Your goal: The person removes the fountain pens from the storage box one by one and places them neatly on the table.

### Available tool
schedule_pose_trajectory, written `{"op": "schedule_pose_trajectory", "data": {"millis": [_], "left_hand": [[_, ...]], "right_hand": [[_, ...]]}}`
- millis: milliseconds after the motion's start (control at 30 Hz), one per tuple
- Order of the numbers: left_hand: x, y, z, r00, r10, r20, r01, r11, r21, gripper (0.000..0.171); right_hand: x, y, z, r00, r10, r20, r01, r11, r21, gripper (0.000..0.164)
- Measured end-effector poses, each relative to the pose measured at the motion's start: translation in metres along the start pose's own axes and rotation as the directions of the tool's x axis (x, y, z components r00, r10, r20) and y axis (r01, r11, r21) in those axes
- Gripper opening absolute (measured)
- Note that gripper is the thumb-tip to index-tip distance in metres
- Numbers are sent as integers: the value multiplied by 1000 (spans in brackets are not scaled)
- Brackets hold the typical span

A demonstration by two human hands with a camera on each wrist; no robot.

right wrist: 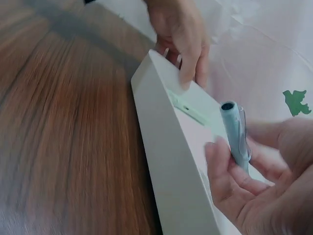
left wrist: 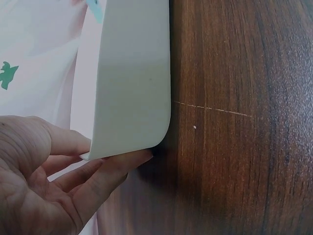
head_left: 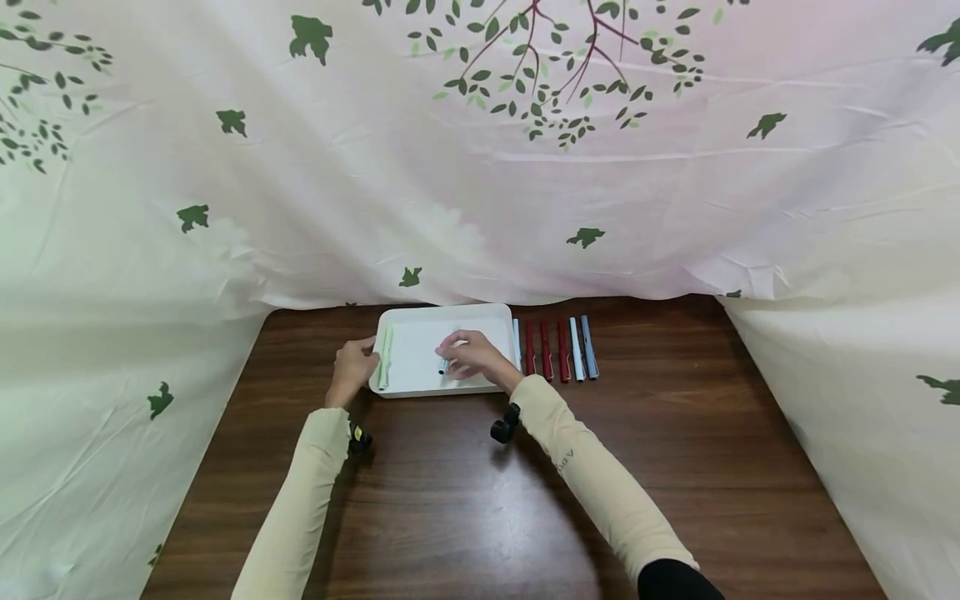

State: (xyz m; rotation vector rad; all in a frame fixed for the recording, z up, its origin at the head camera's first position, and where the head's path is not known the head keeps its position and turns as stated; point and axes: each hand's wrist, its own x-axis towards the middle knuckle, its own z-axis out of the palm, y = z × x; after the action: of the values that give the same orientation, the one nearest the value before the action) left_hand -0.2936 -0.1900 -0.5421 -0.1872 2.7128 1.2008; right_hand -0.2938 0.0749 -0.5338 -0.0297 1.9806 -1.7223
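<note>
A white tray (head_left: 420,379) stands at the back of the table, and my left hand (head_left: 352,368) grips its left rim. In the left wrist view the thumb of that hand (left wrist: 54,181) lies over the rim, with fingers along the outer wall (left wrist: 132,98). Over the tray's middle, my right hand (head_left: 474,357) pinches a light blue pen (right wrist: 232,129). The pen's clip and dark round end show in the right wrist view, tilted above the tray floor. Inside the tray, by its left wall, lies a pale green pen (head_left: 386,358).
Right of the tray several pens lie in a row: a light blue pen (head_left: 517,340), dark red pens (head_left: 546,350), a pale blue pen (head_left: 577,348) and a blue pen (head_left: 589,346). A patterned cloth (head_left: 480,208) hangs behind the brown table (head_left: 450,500) and at its sides.
</note>
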Motion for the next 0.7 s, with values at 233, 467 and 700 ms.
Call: {"op": "schedule_pose_trajectory", "data": {"millis": [233, 467, 700], "left_hand": [[-3, 1, -2, 1000, -13, -1, 13, 1000, -5, 49], [-1, 0, -2, 1000, -18, -7, 18, 1000, -6, 48], [0, -1, -2, 1000, -2, -5, 2, 1000, -2, 49]], "right_hand": [[-5, -4, -6, 984, -93, -153, 81, 993, -84, 48], [-13, -10, -23, 984, -79, -160, 66, 994, -83, 36], [-26, -10, -52, 991, -21, -133, 26, 999, 30, 34]]}}
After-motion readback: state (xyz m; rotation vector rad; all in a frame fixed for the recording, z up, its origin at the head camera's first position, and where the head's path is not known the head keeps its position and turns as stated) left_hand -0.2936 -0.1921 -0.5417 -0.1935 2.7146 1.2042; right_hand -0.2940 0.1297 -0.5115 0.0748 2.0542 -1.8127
